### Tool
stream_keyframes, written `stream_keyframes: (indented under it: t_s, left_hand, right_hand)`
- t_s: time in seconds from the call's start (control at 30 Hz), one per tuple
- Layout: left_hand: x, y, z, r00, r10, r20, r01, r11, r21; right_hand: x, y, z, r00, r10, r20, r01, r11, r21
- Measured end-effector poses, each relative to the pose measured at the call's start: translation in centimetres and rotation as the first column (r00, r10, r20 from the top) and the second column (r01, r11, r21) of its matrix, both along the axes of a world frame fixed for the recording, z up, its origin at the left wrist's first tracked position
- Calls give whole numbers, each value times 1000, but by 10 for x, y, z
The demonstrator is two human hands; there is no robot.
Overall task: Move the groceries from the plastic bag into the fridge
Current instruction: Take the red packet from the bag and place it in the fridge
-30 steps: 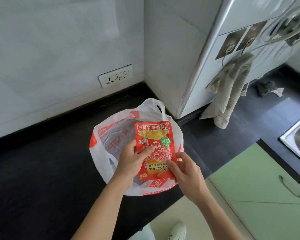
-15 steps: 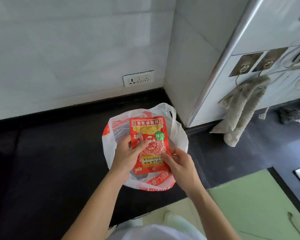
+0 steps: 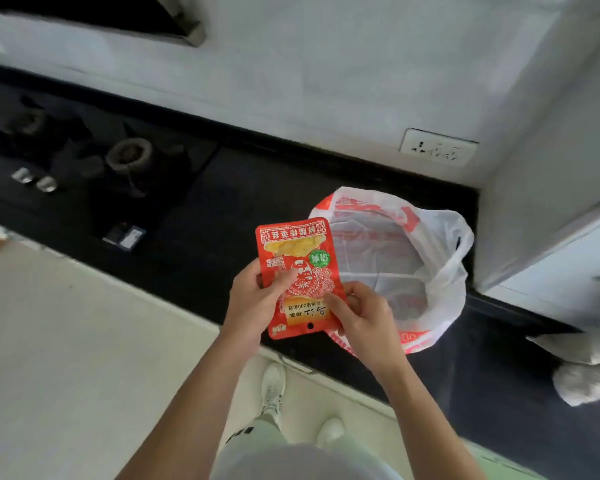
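Observation:
A flat red food packet point(image 3: 297, 261) with yellow and green print is held upright in front of me, clear of the bag. My left hand point(image 3: 257, 303) grips its left edge with the thumb across the front. My right hand point(image 3: 364, 317) pinches its lower right corner. The white plastic bag point(image 3: 395, 268) with red print lies open on the black counter point(image 3: 229, 216), just right of the packet and behind my right hand. Its inside looks nearly empty. The fridge is not in view.
A gas hob point(image 3: 94, 161) with two burners sits on the counter to the left. A wall socket point(image 3: 439, 147) is above the bag. A white cabinet side point(image 3: 551, 188) rises at right, with a grey towel point(image 3: 589, 368) below it. Pale floor point(image 3: 66, 358) and my shoes lie beneath.
The view has swung left, bringing the hob into sight. The packet, still in both hands, has come out leftward and now hangs beside the bag instead of over it.

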State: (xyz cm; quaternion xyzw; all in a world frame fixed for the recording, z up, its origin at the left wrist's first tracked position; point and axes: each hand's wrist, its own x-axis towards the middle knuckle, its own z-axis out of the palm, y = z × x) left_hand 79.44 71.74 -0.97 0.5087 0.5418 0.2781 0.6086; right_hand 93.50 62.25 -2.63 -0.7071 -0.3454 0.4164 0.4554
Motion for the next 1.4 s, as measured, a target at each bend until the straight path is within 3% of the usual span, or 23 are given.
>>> stream_keyframes:
  t_s: [0.23,0.53,0.8,1.4]
  left_hand:
    - [-104,-26,5,932,352,-88,-352,936,18]
    - [-231,-71,8,724,690,-29,-690,724,17]
    - [-357,-98,1,572,819,40,-819,573,-10]
    - [-622,-101,-9,297,954,29,-955,298,-14]
  right_hand:
    - [-81,27,-2,918,390,65,-391,920,2]
    - [-205,55,-11,696,704,141,-703,708,-72]
    - [-332,65,-11,510,845,161,-855,518,-10]
    - [-621,105,-8,254,963,94,-965,259,-49]
